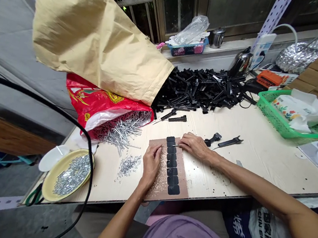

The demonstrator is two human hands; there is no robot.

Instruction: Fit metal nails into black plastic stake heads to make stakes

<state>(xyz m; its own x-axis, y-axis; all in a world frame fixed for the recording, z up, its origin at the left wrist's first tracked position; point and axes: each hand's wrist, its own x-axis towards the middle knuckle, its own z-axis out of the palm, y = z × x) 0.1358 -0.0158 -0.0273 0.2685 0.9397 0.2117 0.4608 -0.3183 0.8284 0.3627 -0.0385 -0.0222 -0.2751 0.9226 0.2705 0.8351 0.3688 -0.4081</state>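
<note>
Black flat pieces (172,171) lie in a column on a brown board (183,188) at the near edge of a pale table (266,152), close to the person's body. At one o'clock from the column's middle, the right hand (193,145) pinches a thin metal rod (175,145) between its fingertips, the rod's end over an upper piece. At nine o'clock the left hand (151,163) rests on the board, its fingers curled close together; whether they hold anything cannot be told. Farther out at nine is a scatter of small silvery bits (128,165), and at eight a yellow bowl (47,182) holds more. Silver rods (124,128) spill from a red bag (76,94) at ten, just beside a tan sack (99,37) at eleven. Two black handled parts (230,141) lie near the right hand at two; a heap of black parts (203,91) spreads from twelve to one, and a green basket (288,130) stands well apart at two.
</note>
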